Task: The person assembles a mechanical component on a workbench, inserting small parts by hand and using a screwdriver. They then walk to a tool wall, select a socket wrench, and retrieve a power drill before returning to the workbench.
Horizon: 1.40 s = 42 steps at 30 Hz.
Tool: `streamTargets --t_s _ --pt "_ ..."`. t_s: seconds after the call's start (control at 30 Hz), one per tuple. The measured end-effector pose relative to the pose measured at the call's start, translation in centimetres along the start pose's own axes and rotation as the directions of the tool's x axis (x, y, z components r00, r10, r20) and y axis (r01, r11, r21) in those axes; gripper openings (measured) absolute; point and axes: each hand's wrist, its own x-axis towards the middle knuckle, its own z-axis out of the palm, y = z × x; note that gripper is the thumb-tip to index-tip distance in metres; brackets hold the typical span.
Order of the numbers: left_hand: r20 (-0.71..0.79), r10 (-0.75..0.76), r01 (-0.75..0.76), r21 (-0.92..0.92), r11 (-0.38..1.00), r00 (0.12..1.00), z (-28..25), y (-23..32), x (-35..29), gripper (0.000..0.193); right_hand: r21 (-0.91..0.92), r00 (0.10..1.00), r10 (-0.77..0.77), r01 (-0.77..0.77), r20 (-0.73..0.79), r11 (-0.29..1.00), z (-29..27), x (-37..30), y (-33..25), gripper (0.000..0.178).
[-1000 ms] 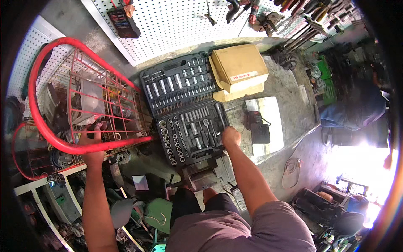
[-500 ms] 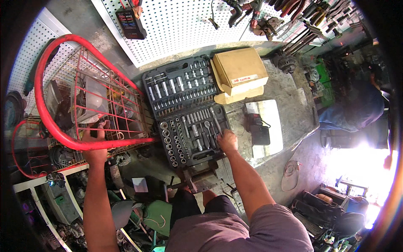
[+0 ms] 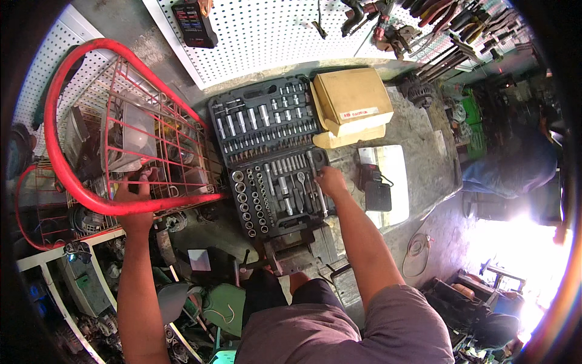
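An open black socket set case (image 3: 280,223) lies on the workbench, with chrome sockets in both halves and a ratchet (image 3: 301,182) in its near half. My right hand (image 3: 331,182) has its fingers closed at the middle of a long chrome bar (image 3: 321,199) along the case's right side; the bar still lies in or close against its slot. To the left, my left hand (image 3: 134,187) reaches under the red tubular rim (image 3: 103,204) of a wire basket (image 3: 162,167). Its fingers are curled beside a clear plastic container (image 3: 134,136); what they hold is hidden.
A cardboard box (image 3: 354,100) stands right of the case. Nearer, a black device (image 3: 377,193) rests on a white sheet (image 3: 398,182). Pliers (image 3: 433,12) hang on the white pegboard (image 3: 267,36). A vise (image 3: 291,258) sits before me; someone in blue (image 3: 500,170) is at far right.
My right hand has moved away from me along the chrome bar, from its near end to its middle, uncovering that end. My left hand stays in the basket. The view has shifted slightly.
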Motion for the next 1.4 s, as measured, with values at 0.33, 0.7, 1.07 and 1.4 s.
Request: streamTargets --t_s 0.33,0.7,1.07,1.4 --pt "-0.007 -0.081 0.081 0.208 0.975 0.997 -0.2 0.8 0.0 0.035 -0.204 0.971 0.194 -0.163 0.14 0.965 -0.5 2.5 -0.4 0.061" --pt "-0.027 -0.096 0.1 0.279 0.955 0.995 0.3 -1.0 -0.1 0.049 -0.149 0.97 0.186 -0.163 0.155 0.975 1.0 2.8 1.4 0.065" --pt "0.002 -0.138 0.135 0.199 0.971 0.99 0.2 -0.9 0.0 0.046 -0.079 0.992 0.069 -0.061 0.107 0.995 0.9 0.6 1.7 0.056" --pt "0.044 -0.14 0.135 0.106 0.985 0.989 0.2 -1.2 0.2 0.053 0.108 0.98 0.188 -0.181 -0.064 0.978 3.8 -7.4 3.4 0.044"
